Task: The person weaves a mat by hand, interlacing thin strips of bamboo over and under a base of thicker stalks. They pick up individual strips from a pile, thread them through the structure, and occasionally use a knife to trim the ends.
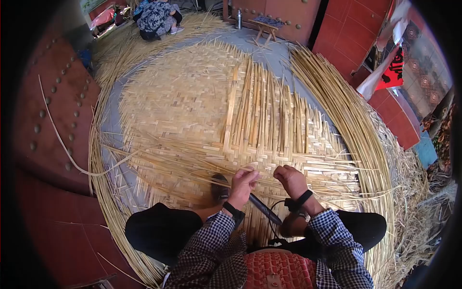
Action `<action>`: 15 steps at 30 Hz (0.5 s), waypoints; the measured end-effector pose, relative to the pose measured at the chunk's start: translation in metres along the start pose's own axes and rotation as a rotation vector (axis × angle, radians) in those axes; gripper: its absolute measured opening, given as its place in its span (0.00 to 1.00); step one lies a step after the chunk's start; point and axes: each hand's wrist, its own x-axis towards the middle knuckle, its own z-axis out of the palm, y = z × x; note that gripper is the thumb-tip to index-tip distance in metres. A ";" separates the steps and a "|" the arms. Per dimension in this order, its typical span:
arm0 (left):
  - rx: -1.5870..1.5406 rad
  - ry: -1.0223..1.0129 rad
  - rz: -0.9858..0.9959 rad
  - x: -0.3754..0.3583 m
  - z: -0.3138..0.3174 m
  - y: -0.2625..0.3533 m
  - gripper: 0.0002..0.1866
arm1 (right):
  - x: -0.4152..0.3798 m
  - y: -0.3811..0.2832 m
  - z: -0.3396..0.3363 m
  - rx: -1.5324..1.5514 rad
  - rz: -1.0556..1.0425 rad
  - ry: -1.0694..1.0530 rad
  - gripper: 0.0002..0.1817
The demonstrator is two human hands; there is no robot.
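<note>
Large part of woven reed mat (183, 101) on the floor already plaited; loose strips (274, 111) at right side not yet woven in. Left hand (242, 184) pinching a strip (250, 168) at near edge; right hand (290, 179) clenched, content unclear. Dark tool (263, 208) between the wrists.

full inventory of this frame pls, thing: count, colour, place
woven mat: 1, pale straw, centre of the ground
loose strips: many, straw yellow, in a band round the mat's right edge and standing free at its upper middle
dark tool: 1, black, lying between the wrists
small stool: 1, wood, top centre
bottle: 1, metallic, top centre by the stool
studded doors: red-brown, left and top
red paper: 1, red with black mark, upper right
other person: 1, patterned blue clothes, crouched top left
left hand: 1, black wristband, pinching strips on the mat
right hand: 1, black wristband, pinching strips beside it
</note>
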 end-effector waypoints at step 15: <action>-0.033 -0.097 -0.017 -0.015 0.003 0.007 0.07 | 0.006 0.017 0.017 0.372 0.278 -0.347 0.07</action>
